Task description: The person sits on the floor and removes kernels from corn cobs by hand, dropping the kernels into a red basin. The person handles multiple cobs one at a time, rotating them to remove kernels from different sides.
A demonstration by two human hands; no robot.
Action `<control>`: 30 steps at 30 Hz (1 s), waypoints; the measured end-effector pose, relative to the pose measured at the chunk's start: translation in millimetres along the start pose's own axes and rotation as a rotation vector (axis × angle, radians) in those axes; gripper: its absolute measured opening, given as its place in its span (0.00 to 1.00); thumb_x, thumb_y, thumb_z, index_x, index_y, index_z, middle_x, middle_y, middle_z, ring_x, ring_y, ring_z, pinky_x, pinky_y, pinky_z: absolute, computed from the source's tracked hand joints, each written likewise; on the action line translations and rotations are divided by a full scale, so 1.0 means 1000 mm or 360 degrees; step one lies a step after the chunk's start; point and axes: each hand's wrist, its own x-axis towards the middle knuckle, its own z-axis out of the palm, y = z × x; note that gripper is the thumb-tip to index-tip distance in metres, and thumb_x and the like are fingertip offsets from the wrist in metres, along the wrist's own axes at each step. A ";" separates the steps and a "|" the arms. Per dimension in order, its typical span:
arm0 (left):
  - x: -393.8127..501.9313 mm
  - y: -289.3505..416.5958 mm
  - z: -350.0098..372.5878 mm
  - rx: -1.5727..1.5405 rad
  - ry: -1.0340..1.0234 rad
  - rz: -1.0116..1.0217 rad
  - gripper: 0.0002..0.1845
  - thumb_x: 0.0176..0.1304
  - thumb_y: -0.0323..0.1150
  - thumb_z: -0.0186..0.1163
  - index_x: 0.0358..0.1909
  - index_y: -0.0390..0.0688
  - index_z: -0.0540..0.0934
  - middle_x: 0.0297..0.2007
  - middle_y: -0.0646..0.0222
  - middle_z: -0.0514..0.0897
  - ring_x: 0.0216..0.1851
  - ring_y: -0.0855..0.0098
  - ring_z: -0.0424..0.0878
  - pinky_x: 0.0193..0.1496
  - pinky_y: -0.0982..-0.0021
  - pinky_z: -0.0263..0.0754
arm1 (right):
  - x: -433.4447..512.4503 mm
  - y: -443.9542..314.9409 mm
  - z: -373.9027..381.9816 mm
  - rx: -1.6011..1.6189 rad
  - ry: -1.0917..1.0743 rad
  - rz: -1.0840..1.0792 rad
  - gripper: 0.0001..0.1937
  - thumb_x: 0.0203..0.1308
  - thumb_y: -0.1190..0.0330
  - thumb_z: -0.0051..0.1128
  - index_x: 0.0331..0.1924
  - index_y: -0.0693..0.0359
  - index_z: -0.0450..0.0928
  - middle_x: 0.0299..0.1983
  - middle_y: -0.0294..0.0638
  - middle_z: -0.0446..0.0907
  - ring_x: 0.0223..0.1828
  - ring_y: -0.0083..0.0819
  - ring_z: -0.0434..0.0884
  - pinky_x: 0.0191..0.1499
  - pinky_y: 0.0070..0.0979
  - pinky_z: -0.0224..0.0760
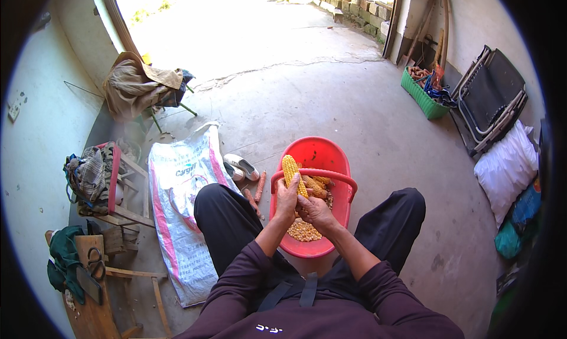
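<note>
Both my hands are on one yellow ear of corn [291,168], held tilted above a red plastic basket [325,150] between my knees. My left hand [286,198] is wrapped around the ear's left side. At the ear's lower end, my right hand [316,212] grips with the thumb against the kernels. The basket's red handle [330,174] arches across behind the ear. Inside the basket lie several more corn ears [315,186], partly hidden by the handle and my hands. Loose kernels [304,232] cover the basket's near end.
Bare cobs [261,186] and a pair of shoes [243,166] lie left of the basket, beside a woven sack [184,232]. A wooden bench [91,312] holds scissors [95,263]. At right stand a green basket [423,95] of cobs and a folded chair [491,91].
</note>
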 end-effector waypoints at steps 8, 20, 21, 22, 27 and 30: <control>-0.004 0.003 0.004 0.0089 0.0052 -0.0052 0.20 0.67 0.43 0.58 0.50 0.41 0.64 0.31 0.63 0.78 0.20 0.71 0.79 0.21 0.73 0.76 | -0.002 0.003 -0.002 0.0023 -0.0082 -0.0024 0.16 0.70 0.52 0.47 0.32 0.55 0.70 0.21 0.25 0.65 0.17 0.13 0.59 0.19 0.14 0.47; 0.003 -0.008 -0.005 0.0056 0.0055 -0.0117 0.24 0.69 0.47 0.54 0.54 0.38 0.63 0.35 0.63 0.77 0.26 0.70 0.81 0.26 0.71 0.78 | -0.005 -0.005 0.005 -0.0044 0.0037 -0.0050 0.17 0.69 0.51 0.47 0.41 0.58 0.74 0.28 0.27 0.72 0.24 0.13 0.69 0.26 0.10 0.58; 0.000 -0.003 -0.001 0.0032 0.0039 -0.0118 0.23 0.69 0.46 0.53 0.54 0.39 0.63 0.34 0.63 0.77 0.26 0.70 0.81 0.27 0.71 0.78 | -0.004 -0.004 0.000 -0.0049 0.0016 -0.0044 0.17 0.69 0.52 0.47 0.41 0.58 0.74 0.28 0.27 0.72 0.23 0.13 0.69 0.25 0.10 0.58; -0.002 0.002 0.002 0.0009 0.0023 -0.0118 0.22 0.69 0.45 0.53 0.54 0.40 0.63 0.34 0.64 0.78 0.25 0.69 0.82 0.27 0.70 0.79 | -0.004 -0.003 -0.003 -0.0054 -0.0004 -0.0039 0.17 0.69 0.52 0.47 0.41 0.58 0.74 0.28 0.27 0.72 0.23 0.13 0.68 0.25 0.10 0.58; -0.005 0.019 0.006 -0.0099 -0.0105 -0.0158 0.20 0.69 0.43 0.54 0.53 0.41 0.63 0.34 0.64 0.78 0.26 0.68 0.82 0.28 0.69 0.80 | -0.007 -0.013 0.003 0.0199 -0.0014 -0.0001 0.15 0.69 0.55 0.48 0.39 0.58 0.75 0.28 0.28 0.72 0.23 0.13 0.67 0.24 0.11 0.56; -0.006 0.016 0.004 -0.0027 -0.0071 -0.0171 0.19 0.68 0.44 0.55 0.50 0.41 0.66 0.34 0.64 0.78 0.27 0.69 0.82 0.28 0.69 0.80 | -0.008 -0.015 0.006 0.0205 -0.0050 0.0011 0.15 0.69 0.54 0.49 0.40 0.58 0.74 0.29 0.28 0.73 0.23 0.12 0.66 0.23 0.10 0.55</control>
